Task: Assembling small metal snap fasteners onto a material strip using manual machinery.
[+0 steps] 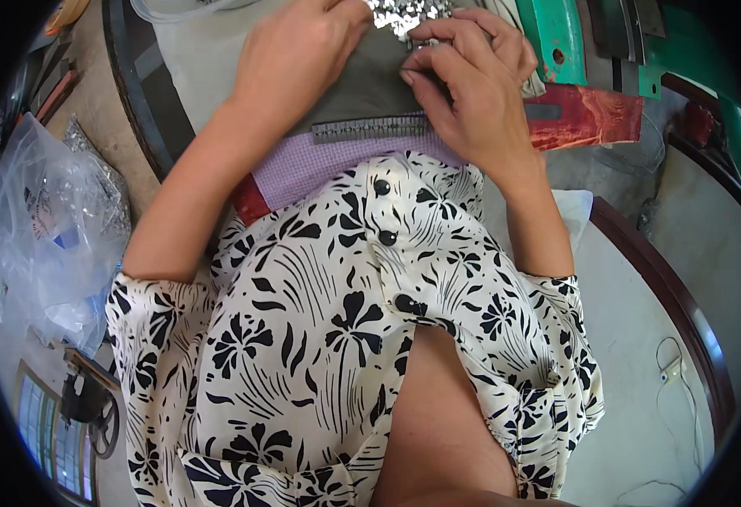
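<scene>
The dark grey-green piece of cloth [370,80] lies flat on the pale work surface [193,59], just in front of the person's body, and its near edge carries a grey strip with small teeth, like a zipper tape [370,128]. The long axis of this strip runs from left to right.

At the far edge of the dark cloth sits a patch of small shiny silver pieces [404,17]. Both hands meet there. The left hand [294,55] lies palm down on the dark cloth, pressing it flat; I cannot tell if its fingers pinch anything. The right hand [472,80] has its fingers curled and its fingertips [417,59] touch the cloth just beside the silver patch, so it is the nearer hand. Below the dark cloth lies a lilac checked fabric [328,165].
</scene>
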Demonstrator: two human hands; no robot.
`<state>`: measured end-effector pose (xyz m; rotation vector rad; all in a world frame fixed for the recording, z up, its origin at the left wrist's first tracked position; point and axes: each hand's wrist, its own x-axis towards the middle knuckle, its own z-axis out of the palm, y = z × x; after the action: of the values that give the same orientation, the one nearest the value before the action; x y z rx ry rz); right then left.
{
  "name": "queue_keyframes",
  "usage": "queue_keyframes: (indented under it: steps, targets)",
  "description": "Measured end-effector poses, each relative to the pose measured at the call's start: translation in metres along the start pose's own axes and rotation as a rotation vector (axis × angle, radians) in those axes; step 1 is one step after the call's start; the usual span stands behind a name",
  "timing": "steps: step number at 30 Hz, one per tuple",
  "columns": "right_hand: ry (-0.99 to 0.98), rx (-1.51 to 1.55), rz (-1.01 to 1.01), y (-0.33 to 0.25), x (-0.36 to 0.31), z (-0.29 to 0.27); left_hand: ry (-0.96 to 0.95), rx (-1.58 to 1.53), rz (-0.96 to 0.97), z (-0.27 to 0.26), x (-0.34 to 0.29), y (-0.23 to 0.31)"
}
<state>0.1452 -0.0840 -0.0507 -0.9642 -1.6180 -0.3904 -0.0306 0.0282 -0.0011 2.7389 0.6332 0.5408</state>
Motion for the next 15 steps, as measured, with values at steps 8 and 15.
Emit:
queue_keyframes:
  steps: [8,15]
  targets:
    - [-0.601,-0.244,0.534,-0.047,0.031,-0.028,-0.150,-0.091,-0.241,-0.014,0.013,0.015]
    - [-0.592,-0.256,0.459,-0.070,0.006,-0.042,-0.068,-0.150,-0.209,-0.006,-0.002,0.003]
